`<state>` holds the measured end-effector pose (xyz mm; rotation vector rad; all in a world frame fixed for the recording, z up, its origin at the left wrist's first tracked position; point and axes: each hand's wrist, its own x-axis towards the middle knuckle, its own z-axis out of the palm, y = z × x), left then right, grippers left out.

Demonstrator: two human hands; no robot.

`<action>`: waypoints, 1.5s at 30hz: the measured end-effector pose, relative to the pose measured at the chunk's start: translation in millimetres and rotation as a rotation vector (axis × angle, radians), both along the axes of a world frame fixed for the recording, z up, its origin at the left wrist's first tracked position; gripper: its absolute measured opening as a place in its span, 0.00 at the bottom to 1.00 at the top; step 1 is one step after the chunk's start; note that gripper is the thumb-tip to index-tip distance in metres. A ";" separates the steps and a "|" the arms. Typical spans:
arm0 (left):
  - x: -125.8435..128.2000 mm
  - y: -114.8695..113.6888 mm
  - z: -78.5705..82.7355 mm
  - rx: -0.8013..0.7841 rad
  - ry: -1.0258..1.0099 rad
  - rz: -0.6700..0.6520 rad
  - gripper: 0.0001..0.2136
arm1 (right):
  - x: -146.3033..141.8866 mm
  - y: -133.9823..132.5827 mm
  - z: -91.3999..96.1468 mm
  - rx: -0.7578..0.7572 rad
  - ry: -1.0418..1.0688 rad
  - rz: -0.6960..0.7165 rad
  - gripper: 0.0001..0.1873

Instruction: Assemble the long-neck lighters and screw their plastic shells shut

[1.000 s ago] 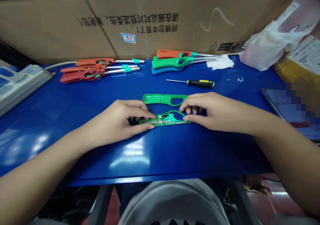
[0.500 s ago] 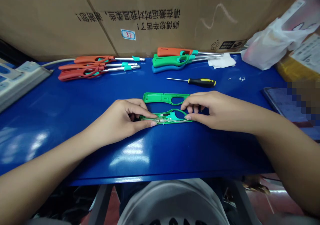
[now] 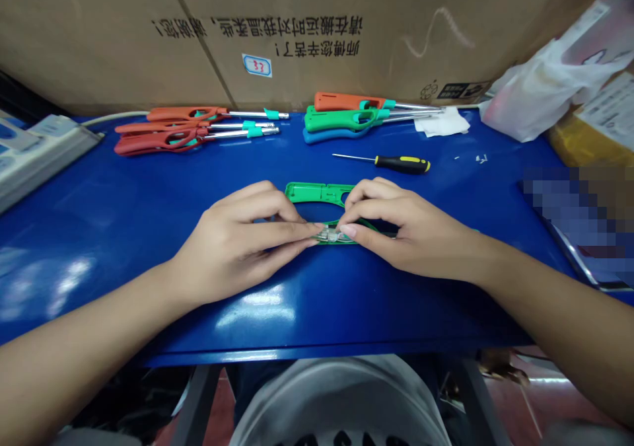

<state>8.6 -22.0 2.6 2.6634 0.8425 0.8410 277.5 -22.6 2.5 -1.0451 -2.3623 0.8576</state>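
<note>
A green lighter half (image 3: 364, 242) with inner parts lies on the blue table in front of me, mostly covered by my fingers. My left hand (image 3: 252, 241) has its thumb and fingers closed on the left end of this half, beside a clear fitting (image 3: 331, 234). From the right, my right hand (image 3: 401, 224) pinches at a small part just right of the fitting; its fingertips hide what exactly they hold. Behind them rests the other green shell half (image 3: 314, 193), hollow side up, its right end hidden by my right hand.
Red and orange long lighters (image 3: 163, 141) lie at the back left, with orange, green and blue ones (image 3: 341, 119) at back centre. A black and yellow screwdriver (image 3: 402, 164) lies before them. A cardboard box (image 3: 297, 10), power strip (image 3: 44, 158) and plastic bag (image 3: 525, 102) border the table.
My right hand has moved left from the right end of the lighter half to its middle, beside the fitting. My left hand has shifted slightly right, its fingertips closer to the right hand's.
</note>
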 end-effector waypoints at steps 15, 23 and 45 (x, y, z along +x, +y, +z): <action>0.2 3.7 -2.2 0.006 0.065 -0.073 0.09 | -5.5 -3.6 -6.1 0.088 -0.023 -0.026 0.05; -0.1 5.6 -4.2 -0.004 0.027 -0.075 0.08 | -3.6 -4.3 -4.1 0.212 -0.036 -0.045 0.04; 4.6 2.2 -8.8 -0.094 -0.063 -0.052 0.10 | -1.8 -0.6 -11.3 0.215 0.052 -0.033 0.05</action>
